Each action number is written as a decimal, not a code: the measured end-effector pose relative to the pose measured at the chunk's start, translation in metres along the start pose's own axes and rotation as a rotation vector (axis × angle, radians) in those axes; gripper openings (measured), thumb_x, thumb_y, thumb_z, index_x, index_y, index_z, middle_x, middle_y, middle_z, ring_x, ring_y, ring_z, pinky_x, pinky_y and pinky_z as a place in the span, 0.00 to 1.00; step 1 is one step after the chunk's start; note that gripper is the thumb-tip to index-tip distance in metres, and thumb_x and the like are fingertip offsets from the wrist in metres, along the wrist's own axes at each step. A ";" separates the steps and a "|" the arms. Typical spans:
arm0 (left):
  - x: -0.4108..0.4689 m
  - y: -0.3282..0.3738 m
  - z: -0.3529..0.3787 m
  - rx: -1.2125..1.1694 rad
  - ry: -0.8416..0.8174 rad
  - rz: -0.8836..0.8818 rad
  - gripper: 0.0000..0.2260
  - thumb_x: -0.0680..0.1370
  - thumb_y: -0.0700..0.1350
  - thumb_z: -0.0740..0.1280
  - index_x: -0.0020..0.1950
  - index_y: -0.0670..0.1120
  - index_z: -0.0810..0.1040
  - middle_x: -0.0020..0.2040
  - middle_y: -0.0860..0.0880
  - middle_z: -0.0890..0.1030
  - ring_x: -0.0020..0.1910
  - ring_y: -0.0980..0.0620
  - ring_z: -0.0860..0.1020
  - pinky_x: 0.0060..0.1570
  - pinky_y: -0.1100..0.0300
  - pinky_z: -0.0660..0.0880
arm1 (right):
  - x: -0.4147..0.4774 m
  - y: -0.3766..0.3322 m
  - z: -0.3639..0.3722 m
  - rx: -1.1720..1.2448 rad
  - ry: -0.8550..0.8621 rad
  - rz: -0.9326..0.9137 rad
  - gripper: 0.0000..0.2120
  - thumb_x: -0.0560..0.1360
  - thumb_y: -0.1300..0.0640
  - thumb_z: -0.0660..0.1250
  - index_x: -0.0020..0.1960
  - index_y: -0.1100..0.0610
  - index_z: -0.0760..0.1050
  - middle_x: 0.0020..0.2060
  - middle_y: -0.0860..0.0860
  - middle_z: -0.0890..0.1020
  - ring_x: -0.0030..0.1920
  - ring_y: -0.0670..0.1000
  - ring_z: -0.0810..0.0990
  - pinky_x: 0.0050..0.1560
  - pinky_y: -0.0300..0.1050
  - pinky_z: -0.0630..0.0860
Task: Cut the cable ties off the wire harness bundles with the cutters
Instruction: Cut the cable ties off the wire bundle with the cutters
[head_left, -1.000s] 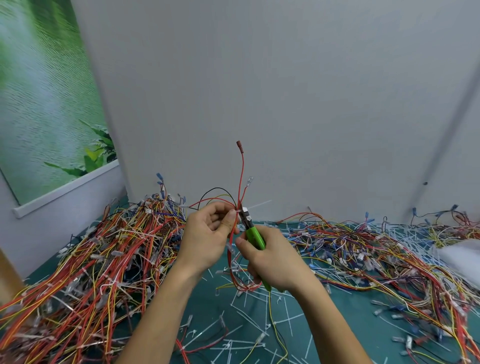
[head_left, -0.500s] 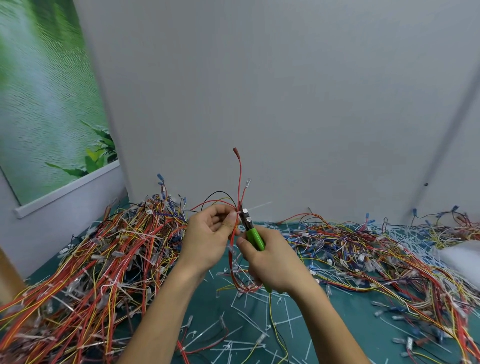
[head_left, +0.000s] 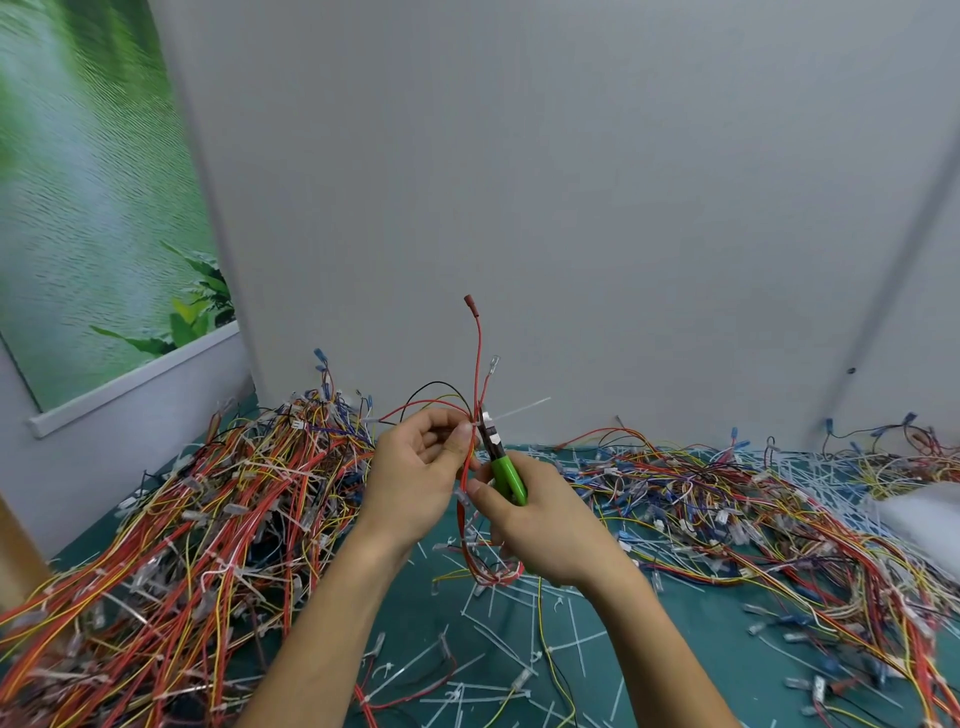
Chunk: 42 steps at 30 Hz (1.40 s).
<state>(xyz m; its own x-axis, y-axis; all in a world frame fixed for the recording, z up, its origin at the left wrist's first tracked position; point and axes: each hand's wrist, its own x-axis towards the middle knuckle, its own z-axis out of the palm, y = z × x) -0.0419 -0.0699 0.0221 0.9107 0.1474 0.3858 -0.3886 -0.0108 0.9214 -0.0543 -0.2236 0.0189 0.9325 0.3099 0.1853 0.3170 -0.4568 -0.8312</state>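
1. Bundle (head_left: 479, 364): a thin sheaf of mostly red wires with one black and one yellow strand, held upright in mid-air at the centre of view. One red lead with a red terminal rises highest. The lower end loops down between the wrists.
2. Tie (head_left: 519, 409): white, cinched round the bundle at its waist. Its tail sticks out to the right, slightly upward.
3. Cutters (head_left: 506, 475): green handles, dark nose, just right of the bundle. The nose points up and left and touches the bundle at the tie's head. Cannot tell whether the blades have closed on the tie.
4. Left hand (head_left: 415, 467): just left of the bundle, thumb and fingertips pinching it at the tie.
5. Right hand (head_left: 540, 519): right of and below the tie, fingers wrapped round the cutters' handles, thumb lying along the near side.
6. Mat (head_left: 675, 608): teal, below the bundle.
7. Cut ties (head_left: 493, 649): many white strips scattered on the mat under and in front of the bundle.
8. Left heap (head_left: 182, 519): a big tangle of red, yellow and white harnesses, well left of the bundle.
9. Right heap (head_left: 727, 499): a flatter tangle with more blue terminals, right of the bundle.
10. Wall (head_left: 571, 208): plain grey, behind the bundle.
11. Poster (head_left: 93, 208): green foliage print, far left and above the bundle.
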 end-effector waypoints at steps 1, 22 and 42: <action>0.000 0.000 0.000 -0.005 0.007 -0.003 0.04 0.80 0.37 0.69 0.49 0.45 0.81 0.40 0.51 0.85 0.40 0.54 0.83 0.43 0.65 0.80 | 0.000 0.000 0.000 0.001 0.001 -0.002 0.09 0.81 0.46 0.66 0.50 0.50 0.75 0.37 0.48 0.79 0.42 0.57 0.82 0.50 0.63 0.81; 0.000 -0.002 0.001 0.007 0.003 0.018 0.05 0.80 0.38 0.69 0.49 0.47 0.82 0.40 0.53 0.86 0.39 0.54 0.84 0.41 0.65 0.79 | 0.001 0.004 0.000 0.003 0.023 0.003 0.11 0.82 0.49 0.65 0.46 0.56 0.74 0.30 0.49 0.73 0.30 0.51 0.74 0.39 0.60 0.80; 0.003 -0.010 -0.002 0.161 -0.026 0.199 0.10 0.80 0.39 0.69 0.47 0.55 0.80 0.42 0.56 0.84 0.40 0.58 0.83 0.42 0.66 0.79 | -0.002 -0.001 -0.001 0.193 -0.023 0.077 0.16 0.82 0.50 0.66 0.49 0.63 0.71 0.33 0.53 0.75 0.27 0.55 0.77 0.31 0.54 0.77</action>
<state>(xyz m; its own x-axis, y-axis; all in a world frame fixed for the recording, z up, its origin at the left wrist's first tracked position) -0.0357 -0.0673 0.0136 0.8229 0.1008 0.5592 -0.5349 -0.1944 0.8222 -0.0567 -0.2243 0.0201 0.9478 0.3001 0.1074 0.2041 -0.3127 -0.9277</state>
